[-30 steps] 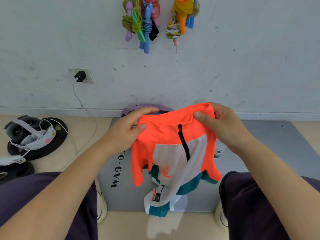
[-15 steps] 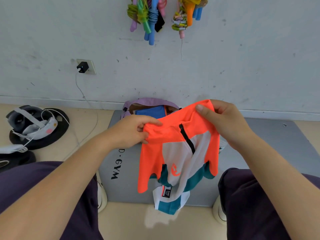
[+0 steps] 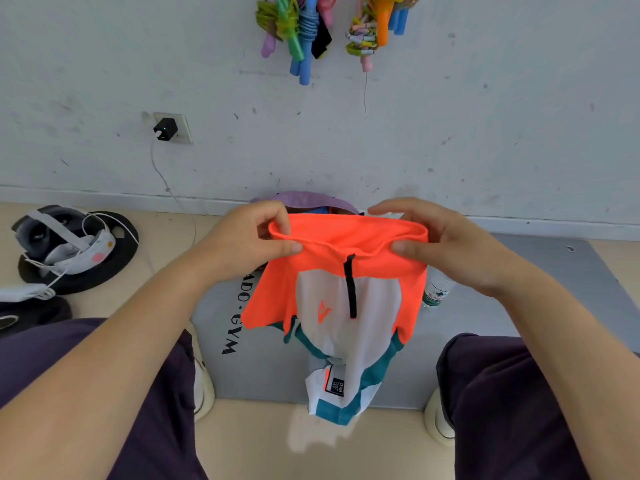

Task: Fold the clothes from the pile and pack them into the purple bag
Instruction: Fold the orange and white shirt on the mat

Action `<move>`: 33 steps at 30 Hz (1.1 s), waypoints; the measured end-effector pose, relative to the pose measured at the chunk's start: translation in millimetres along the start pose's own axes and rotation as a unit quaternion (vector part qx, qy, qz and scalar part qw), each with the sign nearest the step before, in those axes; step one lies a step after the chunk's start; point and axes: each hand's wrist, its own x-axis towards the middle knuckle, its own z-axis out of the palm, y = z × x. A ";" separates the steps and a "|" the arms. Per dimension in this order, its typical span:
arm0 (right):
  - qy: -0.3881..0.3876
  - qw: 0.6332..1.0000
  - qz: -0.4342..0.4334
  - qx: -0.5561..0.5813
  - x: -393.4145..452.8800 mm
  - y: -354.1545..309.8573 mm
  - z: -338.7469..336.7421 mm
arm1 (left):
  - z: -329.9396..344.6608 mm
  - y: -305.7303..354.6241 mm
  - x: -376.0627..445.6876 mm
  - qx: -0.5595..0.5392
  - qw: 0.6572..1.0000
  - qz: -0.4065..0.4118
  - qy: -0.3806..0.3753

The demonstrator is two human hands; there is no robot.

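Note:
An orange, white and teal shirt (image 3: 343,292) with a short black zip hangs in the air in front of me. My left hand (image 3: 249,240) pinches its collar at the left end and my right hand (image 3: 436,240) pinches it at the right end. The shirt's lower part droops down over the grey mat (image 3: 491,327). Behind the collar, against the wall, peeks the rim of the purple bag (image 3: 304,199), mostly hidden by the shirt and my hands. Something blue shows inside the bag.
A plastic water bottle (image 3: 437,292) lies on the mat right of the shirt. A headset with a white cable (image 3: 65,244) sits on black discs at left. Coloured skipping ropes (image 3: 304,32) hang on the wall above. My knees flank the mat.
Both hands have shifted along the collar and levelled it, so the shirt now hangs square and facing me. The bag is more covered than half a second ago.

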 end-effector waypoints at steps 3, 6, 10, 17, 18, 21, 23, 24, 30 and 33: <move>-0.019 0.998 0.010 -0.067 -2.9 -1.8 0.0 | -4.7 0.9 -1.4 -0.005 1.000 -0.008 0.012; 0.017 0.989 0.048 -0.140 -2.2 2.0 0.7 | -4.1 2.0 -2.5 -0.001 1.000 -0.014 0.016; 0.054 0.972 0.070 -0.217 0.7 6.7 3.7 | -0.7 0.9 -1.5 0.048 0.997 -0.020 0.048; 0.147 0.912 0.010 -0.383 6.0 6.6 3.6 | 3.4 -5.4 -2.1 0.228 0.974 -0.008 -0.005; 0.159 0.912 0.001 -0.379 6.2 5.4 4.5 | 4.9 -4.7 -2.2 0.246 0.969 -0.008 -0.028; 0.184 0.918 -0.016 -0.351 8.3 4.3 7.1 | 14.9 -0.5 -2.2 0.265 0.962 -0.008 -0.073; 0.183 0.926 -0.025 -0.329 9.3 2.9 8.5 | 24.5 1.0 -2.3 0.250 0.964 -0.003 -0.093; 0.180 0.932 -0.027 -0.314 9.4 1.8 9.1 | 29.1 1.5 -2.3 0.243 0.966 0.001 -0.094; 0.171 0.946 -0.020 -0.275 8.0 1.0 7.0 | 32.6 -2.4 1.9 0.270 0.957 -0.007 -0.105; 0.159 0.941 -0.022 -0.298 7.0 2.7 4.9 | 24.9 -2.9 6.5 0.327 0.941 0.002 -0.086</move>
